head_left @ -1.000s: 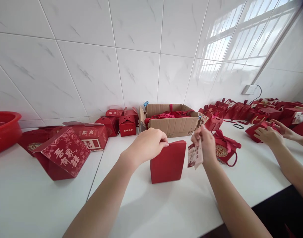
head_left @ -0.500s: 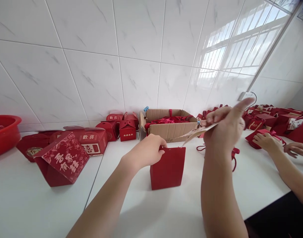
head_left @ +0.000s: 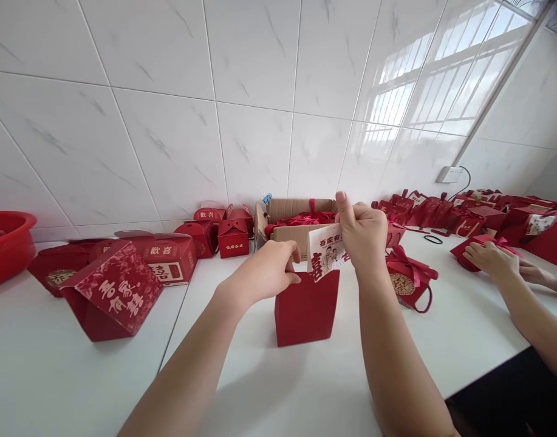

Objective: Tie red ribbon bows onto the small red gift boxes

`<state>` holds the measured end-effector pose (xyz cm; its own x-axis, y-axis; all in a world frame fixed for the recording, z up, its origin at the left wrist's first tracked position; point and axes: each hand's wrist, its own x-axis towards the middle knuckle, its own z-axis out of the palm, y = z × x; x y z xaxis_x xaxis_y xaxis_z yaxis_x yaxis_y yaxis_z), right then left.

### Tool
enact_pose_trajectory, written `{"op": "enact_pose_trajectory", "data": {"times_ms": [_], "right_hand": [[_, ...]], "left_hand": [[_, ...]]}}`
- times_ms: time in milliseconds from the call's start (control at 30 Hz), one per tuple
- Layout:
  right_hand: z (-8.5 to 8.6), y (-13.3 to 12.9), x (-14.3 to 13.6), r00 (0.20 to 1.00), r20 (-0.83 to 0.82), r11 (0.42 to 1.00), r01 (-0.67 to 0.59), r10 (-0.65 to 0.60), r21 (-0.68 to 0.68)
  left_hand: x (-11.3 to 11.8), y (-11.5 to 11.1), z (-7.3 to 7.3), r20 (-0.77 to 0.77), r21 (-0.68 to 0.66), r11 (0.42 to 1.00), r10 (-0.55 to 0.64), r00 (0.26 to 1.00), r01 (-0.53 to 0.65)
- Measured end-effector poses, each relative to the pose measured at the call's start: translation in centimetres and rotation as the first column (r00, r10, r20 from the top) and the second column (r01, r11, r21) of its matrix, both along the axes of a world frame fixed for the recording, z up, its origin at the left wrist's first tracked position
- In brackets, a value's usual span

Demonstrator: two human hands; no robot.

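A plain red gift box (head_left: 305, 312) stands upright on the white table in front of me. My left hand (head_left: 276, 267) is at its top left edge, with curled fingers and thumb gripping the rim. My right hand (head_left: 364, 233), its thumb sticking up, grips a cream printed card (head_left: 326, 252) with red and dark characters and small drawn figures. The card's lower corner is at the box's top opening; whether it has dipped inside is hard to see. Right of the box sits a red ribboned box (head_left: 406, 282) with a round gold pattern.
An open cardboard box (head_left: 296, 235) holding red ribbons stands by the tiled wall. Decorated red boxes (head_left: 112, 294) and a red basin (head_left: 7, 246) are at left. Many red bags (head_left: 442, 209) line the right. Another person's hands (head_left: 494, 258) touch a red box there.
My right hand has moved left and lower, bringing the card upright to the box's opening. The ribboned box at right is now uncovered. My left hand stays at the rim.
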<state>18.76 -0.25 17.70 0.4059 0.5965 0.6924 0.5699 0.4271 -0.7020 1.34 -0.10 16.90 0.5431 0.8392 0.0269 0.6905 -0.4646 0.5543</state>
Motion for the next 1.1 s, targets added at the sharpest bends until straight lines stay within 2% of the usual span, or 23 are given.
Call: {"op": "enact_pose_trajectory", "data": {"times_ms": [133,300,467,700,833,900,933,1000,1067,1100], "right_hand": [[-0.1,-0.1,-0.3,0.997,0.057,0.999,0.051,-0.050,-0.006],[-0.2,-0.4,-1.0,0.988,0.016,0.959,0.147,-0.155,0.241],[-0.2,-0.3,-1.0,0.994,0.060,0.986,0.077,-0.086,0.150],[0.3,-1.1,-0.6,0.997,0.033,0.989,0.066,-0.071,0.134],[-0.1,-0.6,-1.0,0.992,0.129,1.000,0.008,-0.005,-0.020],[-0.7,0.1,-1.2,0.969,0.223,0.976,-0.056,0.103,-0.209],[-1.0,0.5,-1.4,0.950,0.266,0.939,-0.067,0.164,-0.338],[-1.8,1.2,-1.5,0.909,0.323,0.820,-0.034,0.263,-0.571],[-2.4,1.7,-1.4,0.883,0.352,0.727,0.019,0.309,-0.686],[-2.6,1.9,-1.3,0.875,0.362,0.711,0.030,0.321,-0.702]], "left_hand": [[0.1,-0.1,-0.1,0.025,0.021,0.999,-0.033,0.999,0.033],[0.2,-0.1,-0.2,0.007,0.019,1.000,0.005,1.000,-0.005],[0.2,-0.1,-0.1,0.015,0.012,1.000,0.015,1.000,-0.015],[0.3,-0.1,-0.2,0.002,0.012,1.000,0.019,1.000,-0.019],[0.2,0.0,-0.1,-0.003,0.012,1.000,0.004,1.000,-0.004],[-0.1,0.1,-0.1,0.018,0.004,1.000,-0.017,1.000,0.017],[-0.2,0.2,-0.1,0.031,0.000,1.000,-0.027,0.999,0.027],[-0.5,0.4,-0.1,0.050,-0.009,1.000,-0.030,0.998,0.030],[-0.8,0.6,0.0,0.055,-0.026,0.999,-0.020,0.998,0.021],[-0.9,0.6,0.1,0.059,-0.036,0.999,-0.020,0.998,0.023]]}}
